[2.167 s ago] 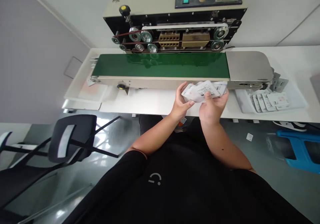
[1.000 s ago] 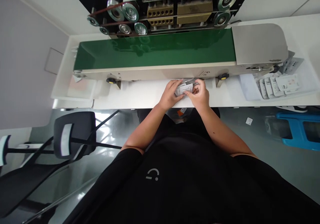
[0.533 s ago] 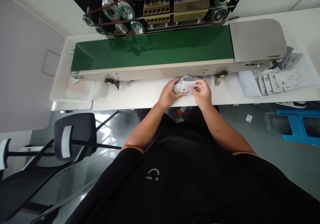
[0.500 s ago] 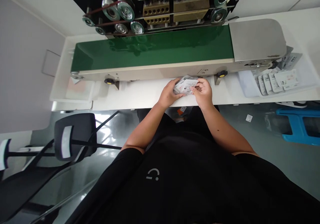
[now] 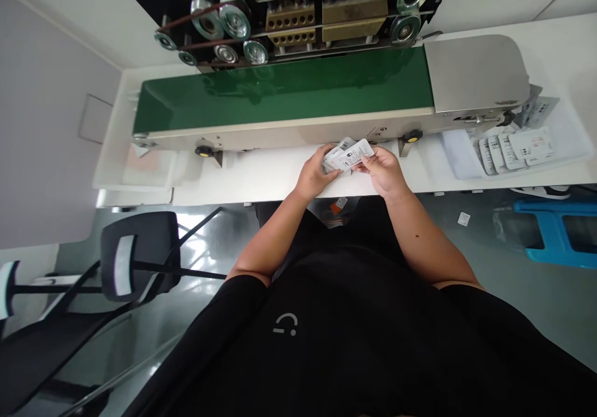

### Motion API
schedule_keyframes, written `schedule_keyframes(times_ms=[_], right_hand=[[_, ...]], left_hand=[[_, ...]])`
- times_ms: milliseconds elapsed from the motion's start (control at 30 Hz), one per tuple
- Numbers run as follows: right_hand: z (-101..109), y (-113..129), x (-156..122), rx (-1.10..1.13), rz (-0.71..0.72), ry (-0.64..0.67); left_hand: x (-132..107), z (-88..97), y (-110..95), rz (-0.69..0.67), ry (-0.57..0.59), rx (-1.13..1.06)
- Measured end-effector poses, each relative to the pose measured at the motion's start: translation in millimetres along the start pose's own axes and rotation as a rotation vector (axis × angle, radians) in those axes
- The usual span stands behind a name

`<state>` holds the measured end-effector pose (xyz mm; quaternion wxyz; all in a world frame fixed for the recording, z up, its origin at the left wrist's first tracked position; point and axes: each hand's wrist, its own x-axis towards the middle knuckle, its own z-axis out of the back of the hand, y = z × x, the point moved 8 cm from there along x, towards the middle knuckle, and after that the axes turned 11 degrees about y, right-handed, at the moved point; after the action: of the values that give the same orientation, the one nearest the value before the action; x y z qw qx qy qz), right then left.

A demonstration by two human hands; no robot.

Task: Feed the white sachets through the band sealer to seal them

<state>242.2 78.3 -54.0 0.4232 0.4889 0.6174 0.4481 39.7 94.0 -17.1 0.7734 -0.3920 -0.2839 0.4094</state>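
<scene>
My left hand [image 5: 313,176] and my right hand [image 5: 385,171] meet over the white table's front edge, both closed on a small stack of white printed pouches [image 5: 349,155]. The pouches fan out a little between my fingertips. Just beyond them runs the green conveyor belt [image 5: 289,91] of a band sealing machine [image 5: 298,13], and nothing lies on the belt.
A white tray [image 5: 566,150] at the right holds several more pouches [image 5: 513,146]. Another white tray [image 5: 140,168] sits under the belt's left end. A black office chair [image 5: 135,261] stands at the lower left, a blue stool [image 5: 557,230] at the right.
The camera tilted down and nearer the machine. My hands gathered the fanned pouches into a tighter stack close to the table, and my right hand has now slid the top pouch a little rightward.
</scene>
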Motion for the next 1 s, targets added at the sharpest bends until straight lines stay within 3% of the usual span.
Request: schedule_keyframes(times_ms=[167,267,400,567,633,700,800,900,1000], right_hand=[[1.5,16.9,-12.9,-0.002,0.136,-0.128],[-4.2,43.6,-26.3,-0.041,0.237,-0.099],[8.1,113.0,-34.1,-0.263,0.402,-0.147],[61.9,226.0,-18.4,-0.815,0.654,-0.369],[80.9,252.8,-3.1,-1.113,0.632,-0.414],[99.5,264.8,13.8,-1.306,0.531,-0.458],[114.3,264.1,38.1,-1.427,0.383,-0.462],[110.1,255.3,61.3,-1.454,0.325,-0.387],[96.2,250.8,80.0,-1.383,0.354,-0.316]], left_hand=[[-2.2,4.1,4.0,-0.018,-0.049,-0.036],[-3.1,5.3,7.7,0.004,-0.066,-0.041],[-2.8,4.4,11.0,0.025,-0.058,-0.04],[-1.6,5.2,12.0,0.014,-0.053,-0.056],[-1.2,6.1,10.5,0.013,-0.046,-0.061],[-1.0,7.3,7.3,0.011,-0.04,-0.066],[-0.8,8.7,2.8,0.012,-0.035,-0.073],[-0.6,8.5,2.1,0.016,-0.035,-0.074],[-0.3,7.2,4.8,0.018,-0.033,-0.08]])
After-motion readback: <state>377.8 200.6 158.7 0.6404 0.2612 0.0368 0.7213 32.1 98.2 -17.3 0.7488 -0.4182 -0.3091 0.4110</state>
